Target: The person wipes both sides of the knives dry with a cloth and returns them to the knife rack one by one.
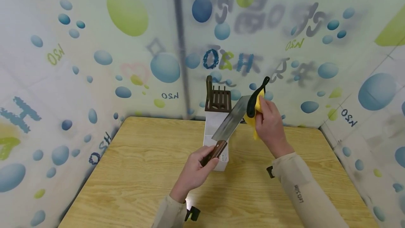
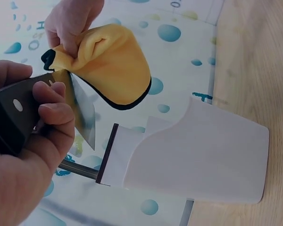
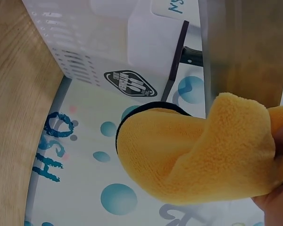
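Observation:
My left hand (image 1: 193, 172) grips a broad-bladed kitchen knife (image 1: 230, 119) by its dark riveted handle (image 1: 214, 153). The blade slants up and to the right above the table. In my right hand (image 1: 274, 126) a yellow fluffy cloth (image 3: 193, 155) with black edging is pinched, right at the far end of the blade. The right wrist view has the cloth overlapping the lower part of the blade (image 3: 245, 47); the fingers show only at the right edge there. Behind the knife stands a white knife block (image 2: 203, 150) with a brown slotted top (image 1: 220, 98).
One dark-handled knife (image 1: 209, 92) stands in the block's left slot. The block rests on a wood-grain table (image 1: 152, 164), towards its far edge. Walls covered in a blue and green bubble print (image 1: 164, 68) close in the table at the back and sides.

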Motion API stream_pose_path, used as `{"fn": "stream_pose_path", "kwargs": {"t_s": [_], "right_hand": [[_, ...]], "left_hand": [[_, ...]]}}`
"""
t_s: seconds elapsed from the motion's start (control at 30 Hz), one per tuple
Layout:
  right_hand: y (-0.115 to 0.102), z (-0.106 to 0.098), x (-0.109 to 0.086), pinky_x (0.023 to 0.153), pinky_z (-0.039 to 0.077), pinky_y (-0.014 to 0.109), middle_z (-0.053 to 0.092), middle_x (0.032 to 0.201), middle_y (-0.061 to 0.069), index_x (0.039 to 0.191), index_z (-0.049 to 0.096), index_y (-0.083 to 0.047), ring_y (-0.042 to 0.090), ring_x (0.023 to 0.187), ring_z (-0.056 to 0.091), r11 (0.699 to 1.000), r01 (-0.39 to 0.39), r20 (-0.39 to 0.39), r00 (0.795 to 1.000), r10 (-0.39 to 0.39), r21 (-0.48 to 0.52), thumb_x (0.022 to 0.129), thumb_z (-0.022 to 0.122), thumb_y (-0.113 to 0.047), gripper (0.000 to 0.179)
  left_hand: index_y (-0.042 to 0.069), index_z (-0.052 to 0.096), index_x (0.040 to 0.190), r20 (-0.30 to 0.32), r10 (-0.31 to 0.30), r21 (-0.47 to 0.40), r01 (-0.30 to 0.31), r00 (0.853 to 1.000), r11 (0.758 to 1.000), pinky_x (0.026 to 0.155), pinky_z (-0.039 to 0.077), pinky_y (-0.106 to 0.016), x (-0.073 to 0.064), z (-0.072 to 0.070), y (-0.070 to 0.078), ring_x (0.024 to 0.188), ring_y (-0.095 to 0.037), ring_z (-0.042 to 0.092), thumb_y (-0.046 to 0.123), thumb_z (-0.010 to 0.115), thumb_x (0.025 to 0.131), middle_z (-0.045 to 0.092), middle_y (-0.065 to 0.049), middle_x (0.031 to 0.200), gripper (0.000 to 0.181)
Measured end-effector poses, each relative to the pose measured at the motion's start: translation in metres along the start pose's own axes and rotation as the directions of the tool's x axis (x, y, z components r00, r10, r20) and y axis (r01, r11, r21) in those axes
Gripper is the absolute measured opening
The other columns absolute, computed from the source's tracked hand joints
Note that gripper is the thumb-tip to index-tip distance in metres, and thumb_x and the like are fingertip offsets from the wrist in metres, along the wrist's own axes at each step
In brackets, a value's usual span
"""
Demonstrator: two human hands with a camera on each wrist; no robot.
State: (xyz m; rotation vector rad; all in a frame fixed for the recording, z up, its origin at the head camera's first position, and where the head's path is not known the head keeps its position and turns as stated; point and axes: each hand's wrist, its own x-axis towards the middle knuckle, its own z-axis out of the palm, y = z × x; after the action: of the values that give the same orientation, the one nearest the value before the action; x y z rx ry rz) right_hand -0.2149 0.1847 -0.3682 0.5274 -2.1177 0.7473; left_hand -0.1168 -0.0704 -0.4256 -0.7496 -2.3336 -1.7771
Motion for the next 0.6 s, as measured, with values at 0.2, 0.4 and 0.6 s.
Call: {"fn": "stream_pose_path", "kwargs": {"t_s": [0.2, 0.4, 0.6], "right_hand": [[0.0003, -0.0033, 0.0016, 0.094, 0.053, 0.061, 0.059, 0.121, 0.035, 0.138, 0.055, 0.015, 0.05, 0.109, 0.062, 1.0, -0.02, 0.017, 1.0, 0.02, -0.004, 0.091, 0.057, 0.013, 0.047], [0.0039, -0.0047, 0.0028, 0.094, 0.053, 0.061, 0.059, 0.121, 0.035, 0.139, 0.055, 0.014, 0.051, 0.11, 0.062, 1.0, -0.015, 0.016, 1.0, 0.015, -0.024, 0.091, 0.058, 0.013, 0.048], [0.0053, -0.0063, 0.0037, 0.093, 0.053, 0.062, 0.058, 0.12, 0.033, 0.138, 0.058, 0.011, 0.05, 0.109, 0.061, 0.999, 0.013, 0.021, 1.0, -0.012, -0.034, 0.091, 0.059, 0.013, 0.047]], "left_hand": [[-0.005, 0.065, 0.134, -0.017, 0.025, 0.011, -0.025, 1.0, 1.0, 0.064, 0.05, -0.025, -0.0012, -0.0022, -0.0002, 0.077, -0.01, 0.055, 0.008, 0.064, 0.101, 0.067, -0.014, 0.104, 0.036], [-0.007, 0.065, 0.133, -0.035, 0.062, 0.047, -0.06, 0.997, 0.997, 0.062, 0.049, -0.025, -0.0032, -0.0041, -0.0008, 0.077, -0.009, 0.055, 0.008, 0.065, 0.1, 0.068, -0.014, 0.106, 0.036], [-0.005, 0.066, 0.131, -0.063, 0.119, 0.12, -0.111, 0.991, 0.987, 0.064, 0.05, -0.025, -0.0053, -0.0059, -0.0015, 0.08, -0.01, 0.057, 0.007, 0.067, 0.098, 0.07, -0.014, 0.108, 0.035]]}}
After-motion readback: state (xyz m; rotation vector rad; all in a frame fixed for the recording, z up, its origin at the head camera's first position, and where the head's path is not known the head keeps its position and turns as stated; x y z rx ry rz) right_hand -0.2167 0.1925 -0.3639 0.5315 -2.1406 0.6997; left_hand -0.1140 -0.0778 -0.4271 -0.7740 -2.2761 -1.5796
